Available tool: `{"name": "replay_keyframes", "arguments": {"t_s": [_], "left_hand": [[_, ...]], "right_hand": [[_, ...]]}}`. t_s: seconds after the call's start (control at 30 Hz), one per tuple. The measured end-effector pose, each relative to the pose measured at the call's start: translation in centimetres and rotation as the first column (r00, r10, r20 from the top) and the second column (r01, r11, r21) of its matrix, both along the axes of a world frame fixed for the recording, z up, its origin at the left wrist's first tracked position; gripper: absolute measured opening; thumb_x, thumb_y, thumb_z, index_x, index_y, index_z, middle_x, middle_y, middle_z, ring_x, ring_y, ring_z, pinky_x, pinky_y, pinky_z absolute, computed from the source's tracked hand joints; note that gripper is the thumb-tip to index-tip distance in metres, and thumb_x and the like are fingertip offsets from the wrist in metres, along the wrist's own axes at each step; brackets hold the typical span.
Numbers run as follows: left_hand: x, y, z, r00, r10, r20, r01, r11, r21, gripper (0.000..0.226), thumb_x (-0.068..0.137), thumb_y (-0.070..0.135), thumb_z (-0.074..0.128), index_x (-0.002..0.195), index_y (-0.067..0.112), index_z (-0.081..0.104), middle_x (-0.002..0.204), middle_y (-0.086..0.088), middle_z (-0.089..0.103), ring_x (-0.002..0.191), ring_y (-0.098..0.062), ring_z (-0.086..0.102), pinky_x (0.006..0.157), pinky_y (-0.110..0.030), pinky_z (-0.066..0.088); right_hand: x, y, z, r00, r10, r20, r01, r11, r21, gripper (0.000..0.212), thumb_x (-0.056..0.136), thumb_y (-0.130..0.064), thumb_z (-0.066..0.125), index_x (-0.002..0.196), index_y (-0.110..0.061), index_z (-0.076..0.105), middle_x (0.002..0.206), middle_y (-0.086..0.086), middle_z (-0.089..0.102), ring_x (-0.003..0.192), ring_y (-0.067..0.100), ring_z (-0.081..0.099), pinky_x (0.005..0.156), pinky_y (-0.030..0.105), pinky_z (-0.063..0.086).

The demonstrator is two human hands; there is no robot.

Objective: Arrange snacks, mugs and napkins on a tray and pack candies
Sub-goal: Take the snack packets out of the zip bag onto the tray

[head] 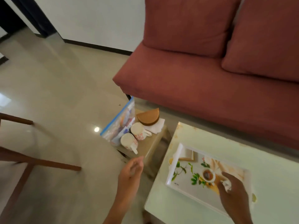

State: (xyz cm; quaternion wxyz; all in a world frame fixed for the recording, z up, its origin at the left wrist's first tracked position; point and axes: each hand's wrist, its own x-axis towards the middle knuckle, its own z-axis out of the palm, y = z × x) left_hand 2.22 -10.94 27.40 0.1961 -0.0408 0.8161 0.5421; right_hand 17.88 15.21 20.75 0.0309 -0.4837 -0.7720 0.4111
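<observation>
A white tray [186, 180] printed with flowers and a teacup lies on the pale glass table [210, 143]. My right hand [233, 193] rests over the tray's right part and pinches a small crumpled white thing [226, 185], perhaps a wrapped candy or a tissue. My left hand [129, 177] hangs in the air, fingers loosely curled and empty, just short of a low stool [152, 144]. On the stool stand two white mugs [129, 141] [140, 130], a clear zip bag of snacks [120, 125], a brown lidded box [148, 117] and white napkins [155, 126] under it.
A red sofa [202, 78] runs behind the table and stool. A wooden chair frame [32, 159] stands at the left on the shiny tiled floor [56, 86]. A wall with a dark skirting board closes the far side.
</observation>
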Motion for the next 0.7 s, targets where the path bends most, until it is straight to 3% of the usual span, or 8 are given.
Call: {"name": "replay_keyframes", "arguments": {"t_s": [0.07, 0.13, 0.23, 0.33, 0.5, 0.63, 0.7], "left_hand": [[-1.3, -1.9, 2.8, 0.991, -0.044, -0.125, 0.031, 0.994, -0.100, 0.016, 0.097, 0.030, 0.062, 0.107, 0.039, 0.070, 0.104, 0.023, 0.072, 0.100, 0.014, 0.062, 0.081, -0.013, 0.048], [-3.3, -3.3, 4.3, 0.954, -0.122, -0.273, 0.057, 0.970, -0.235, 0.015, 0.097, 0.027, 0.062, 0.107, 0.033, 0.071, 0.104, 0.021, 0.070, 0.098, 0.006, 0.063, 0.081, -0.018, 0.049], [-8.4, -5.5, 4.8, 0.891, -0.208, -0.405, 0.024, 0.910, -0.414, 0.019, 0.094, 0.019, 0.064, 0.111, 0.019, 0.072, 0.111, 0.003, 0.068, 0.103, -0.017, 0.062, 0.082, -0.032, 0.051], [-13.6, -6.3, 4.4, 0.852, -0.268, -0.450, -0.010, 0.851, -0.525, 0.029, 0.089, 0.012, 0.066, 0.118, 0.011, 0.067, 0.124, -0.011, 0.063, 0.113, -0.035, 0.055, 0.088, -0.044, 0.051], [-21.1, -6.7, 2.6, 0.895, -0.316, -0.313, 0.117, 0.846, -0.520, 0.038, 0.091, 0.019, 0.060, 0.129, 0.013, 0.061, 0.128, -0.013, 0.059, 0.117, -0.035, 0.054, 0.090, -0.044, 0.047], [-25.3, -6.3, 0.7, 0.876, -0.439, -0.199, 0.295, 0.815, -0.498, 0.033, 0.096, 0.032, 0.053, 0.121, 0.013, 0.064, 0.115, -0.012, 0.065, 0.105, -0.031, 0.062, 0.076, -0.035, 0.044], [-26.7, -6.0, 0.0, 0.865, -0.474, -0.162, 0.350, 0.803, -0.482, 0.035, 0.096, 0.032, 0.054, 0.124, 0.014, 0.065, 0.117, -0.010, 0.069, 0.107, -0.031, 0.063, 0.079, -0.037, 0.048]], "right_hand": [[-2.2, -2.2, 2.6, 0.997, 0.071, -0.043, -0.070, 0.997, 0.015, 0.035, 0.088, -0.012, 0.069, 0.122, -0.006, 0.063, 0.127, 0.018, 0.059, 0.106, 0.030, 0.056, 0.093, 0.033, 0.040], [-4.4, -4.1, 4.7, 0.988, 0.143, -0.059, -0.141, 0.989, 0.035, 0.034, 0.090, -0.013, 0.067, 0.124, -0.008, 0.063, 0.128, 0.015, 0.060, 0.101, 0.024, 0.056, 0.093, 0.030, 0.039], [-8.6, -7.4, 7.0, 0.972, 0.234, -0.039, -0.231, 0.970, 0.073, 0.036, 0.093, -0.019, 0.064, 0.127, -0.011, 0.059, 0.132, 0.010, 0.058, 0.121, 0.028, 0.053, 0.105, 0.043, 0.041], [-12.6, -11.0, 9.0, 0.945, 0.320, -0.063, -0.311, 0.943, 0.120, 0.038, 0.095, -0.022, 0.060, 0.131, -0.012, 0.055, 0.137, 0.007, 0.054, 0.129, 0.024, 0.047, 0.109, 0.034, 0.034], [-18.5, -17.5, 9.5, 0.905, 0.423, 0.043, -0.424, 0.891, 0.163, 0.045, 0.097, -0.026, 0.055, 0.140, -0.015, 0.047, 0.151, 0.004, 0.039, 0.142, 0.021, 0.030, 0.115, 0.036, 0.028], [-22.8, -21.4, 8.9, 0.872, 0.475, 0.118, -0.489, 0.851, 0.193, 0.049, 0.096, -0.026, 0.056, 0.142, -0.018, 0.043, 0.154, 0.004, 0.032, 0.144, 0.022, 0.024, 0.110, 0.039, 0.036], [-24.3, -22.7, 8.4, 0.865, 0.468, 0.182, -0.496, 0.852, 0.166, 0.050, 0.096, -0.028, 0.056, 0.143, -0.018, 0.042, 0.154, 0.005, 0.031, 0.145, 0.023, 0.023, 0.107, 0.041, 0.040]]}}
